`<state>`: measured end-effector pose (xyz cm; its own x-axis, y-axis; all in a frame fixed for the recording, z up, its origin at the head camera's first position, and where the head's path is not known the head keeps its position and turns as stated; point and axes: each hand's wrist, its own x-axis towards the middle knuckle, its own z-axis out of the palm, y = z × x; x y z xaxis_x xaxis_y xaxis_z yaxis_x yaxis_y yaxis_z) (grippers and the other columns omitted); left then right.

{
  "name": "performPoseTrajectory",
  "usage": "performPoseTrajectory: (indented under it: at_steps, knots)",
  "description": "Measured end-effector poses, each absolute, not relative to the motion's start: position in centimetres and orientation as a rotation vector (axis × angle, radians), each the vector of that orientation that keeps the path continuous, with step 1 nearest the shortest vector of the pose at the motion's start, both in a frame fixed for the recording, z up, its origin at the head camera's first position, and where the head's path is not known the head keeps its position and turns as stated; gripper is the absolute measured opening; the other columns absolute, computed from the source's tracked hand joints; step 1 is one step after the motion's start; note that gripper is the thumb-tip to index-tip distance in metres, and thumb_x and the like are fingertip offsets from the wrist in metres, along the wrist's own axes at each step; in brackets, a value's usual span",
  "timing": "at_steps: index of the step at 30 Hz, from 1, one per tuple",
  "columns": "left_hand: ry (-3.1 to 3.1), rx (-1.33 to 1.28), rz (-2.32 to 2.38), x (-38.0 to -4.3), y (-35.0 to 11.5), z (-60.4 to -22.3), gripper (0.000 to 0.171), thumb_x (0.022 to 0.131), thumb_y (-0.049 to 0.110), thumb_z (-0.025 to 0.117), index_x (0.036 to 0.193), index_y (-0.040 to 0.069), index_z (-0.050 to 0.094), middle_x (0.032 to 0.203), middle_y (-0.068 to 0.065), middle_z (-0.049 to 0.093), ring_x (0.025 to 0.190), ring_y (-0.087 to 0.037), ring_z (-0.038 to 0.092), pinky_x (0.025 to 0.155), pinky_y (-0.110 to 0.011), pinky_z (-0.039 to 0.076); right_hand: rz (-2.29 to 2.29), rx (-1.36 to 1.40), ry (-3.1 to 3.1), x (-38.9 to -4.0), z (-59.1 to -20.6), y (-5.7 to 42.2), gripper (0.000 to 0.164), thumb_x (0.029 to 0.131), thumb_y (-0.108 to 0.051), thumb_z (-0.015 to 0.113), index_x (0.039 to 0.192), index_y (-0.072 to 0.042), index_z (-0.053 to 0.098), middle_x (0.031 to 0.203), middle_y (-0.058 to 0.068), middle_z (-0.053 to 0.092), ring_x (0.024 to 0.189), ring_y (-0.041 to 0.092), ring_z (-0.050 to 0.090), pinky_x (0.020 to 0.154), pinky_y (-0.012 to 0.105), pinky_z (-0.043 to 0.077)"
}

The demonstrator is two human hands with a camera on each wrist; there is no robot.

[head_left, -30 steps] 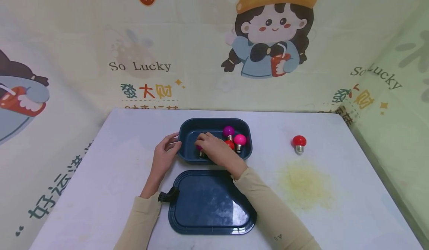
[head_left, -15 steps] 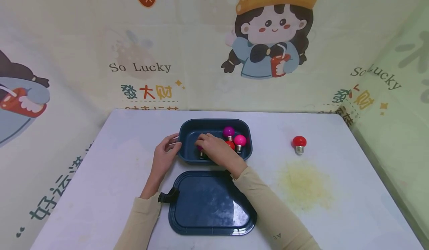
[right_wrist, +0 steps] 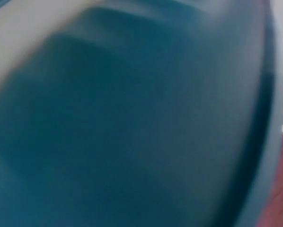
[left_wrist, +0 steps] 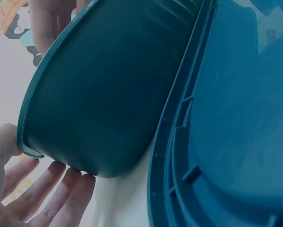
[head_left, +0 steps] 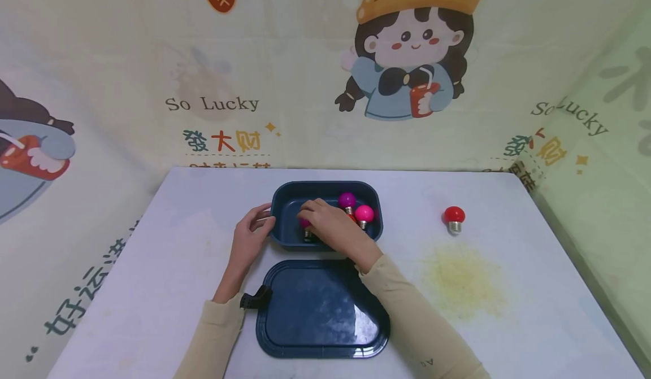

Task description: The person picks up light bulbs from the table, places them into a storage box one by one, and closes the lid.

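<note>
In the head view a dark blue plastic box [head_left: 325, 244] holds several small light bulbs with silver screw bases. My right hand [head_left: 328, 221] reaches inside, its curled fingers gripping a magenta bulb [head_left: 305, 222] with the base pointing down; they hide part of it. Further right in the box are a purple bulb [head_left: 347, 200], a pink bulb [head_left: 364, 213] and a red bulb [head_left: 352, 217], mostly covered by that hand. My left hand [head_left: 250, 233] rests at the box's left end. In the left wrist view its extended fingers [left_wrist: 61, 194] touch the outer wall, thumb beside the rim.
A dark blue lid [head_left: 320, 308] lies flat on the white table [head_left: 152, 288], in front of the box and partly under the right sleeve. One more red bulb [head_left: 454, 215] stands apart on the right. A printed cloth [head_left: 305, 85] hangs behind.
The right hand and forearm have shifted slightly right, the magenta bulb along with the fingers, covering more of the red bulb. The left hand stays at the box's end.
</note>
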<state>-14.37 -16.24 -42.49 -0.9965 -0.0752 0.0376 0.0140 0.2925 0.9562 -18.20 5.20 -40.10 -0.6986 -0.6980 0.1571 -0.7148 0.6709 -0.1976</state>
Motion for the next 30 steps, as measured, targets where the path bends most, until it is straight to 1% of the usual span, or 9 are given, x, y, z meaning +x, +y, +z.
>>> performPoseTrajectory:
  at_steps: [5, 13, 20, 25, 30]
  knots:
    - [-2.473, 0.054, -1.788, -14.3, -16.1, -42.3, 0.042, 0.099, 0.014, 0.061, 0.138, 0.001, 0.055, 0.130, -0.024, 0.060, 0.119, -0.035, 0.061, 0.080, -0.007, 0.047, 0.368, 1.150, -2.788, -18.1, -39.4, 6.0, 0.038, 0.089, -0.019, 0.075, 0.125, -0.013, 0.068, 0.127, 0.006, 0.064, 0.118, 0.021, 0.058, 0.094, 0.032, 0.054]
    - [-2.466, 0.042, -1.796, -14.2, -16.1, -42.4, 0.042, 0.099, 0.014, 0.061, 0.139, 0.001, 0.054, 0.130, -0.024, 0.060, 0.119, -0.036, 0.061, 0.080, -0.008, 0.047, 0.361, 1.166, -2.720, -17.8, -38.7, 8.1, 0.038, 0.087, -0.016, 0.077, 0.123, -0.007, 0.068, 0.124, 0.008, 0.064, 0.115, 0.023, 0.058, 0.094, 0.030, 0.053]
    - [-2.457, 0.021, -1.791, -14.1, -16.1, -42.5, 0.042, 0.099, 0.014, 0.061, 0.138, 0.000, 0.055, 0.129, -0.025, 0.060, 0.117, -0.036, 0.062, 0.079, -0.008, 0.047, 0.360, 1.090, -2.737, -17.6, -38.6, 9.9, 0.034, 0.089, -0.015, 0.075, 0.121, -0.007, 0.069, 0.125, 0.007, 0.064, 0.115, 0.022, 0.057, 0.091, 0.031, 0.054]
    - [-2.453, 0.026, -1.796, -14.1, -16.1, -42.5, 0.042, 0.099, 0.013, 0.061, 0.138, 0.000, 0.054, 0.129, -0.025, 0.060, 0.117, -0.037, 0.061, 0.078, -0.008, 0.047, 0.328, 1.047, -2.734, -17.6, -38.8, 11.2, 0.037, 0.086, -0.015, 0.078, 0.121, -0.006, 0.068, 0.123, 0.008, 0.064, 0.115, 0.023, 0.057, 0.095, 0.031, 0.053]
    - [-2.451, 0.027, -1.804, -14.1, -16.1, -42.6, 0.042, 0.099, 0.013, 0.061, 0.139, 0.000, 0.054, 0.130, -0.026, 0.060, 0.118, -0.038, 0.061, 0.078, -0.007, 0.047, 0.349, 1.013, -2.751, -17.4, -38.9, 12.3, 0.039, 0.085, -0.014, 0.079, 0.121, -0.004, 0.068, 0.123, 0.010, 0.064, 0.116, 0.026, 0.057, 0.092, 0.034, 0.055]
